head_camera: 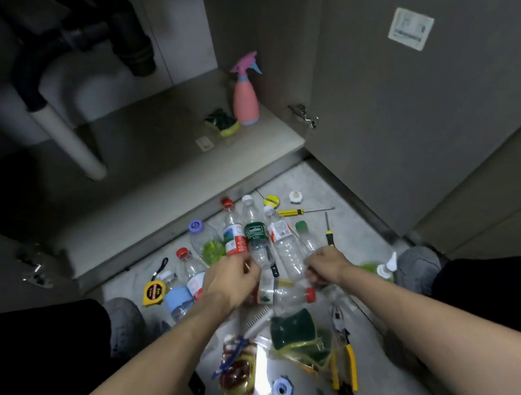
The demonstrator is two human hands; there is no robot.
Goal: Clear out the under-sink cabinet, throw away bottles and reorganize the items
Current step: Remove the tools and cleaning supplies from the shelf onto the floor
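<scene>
A pale speckled stone floor (332, 189) lies before an open under-sink cabinet (152, 163) with grey doors and a smooth beige base. Far right inside stand a pink spray bottle (245, 102) and a green sponge (222, 122). On the floor, clear ribbed plastic bottles (285, 249) lie bunched. The left hand (229, 281) and right hand (324, 264) each curl around bottle bases. Yellow-handled pliers (345, 359) lie near.
</scene>
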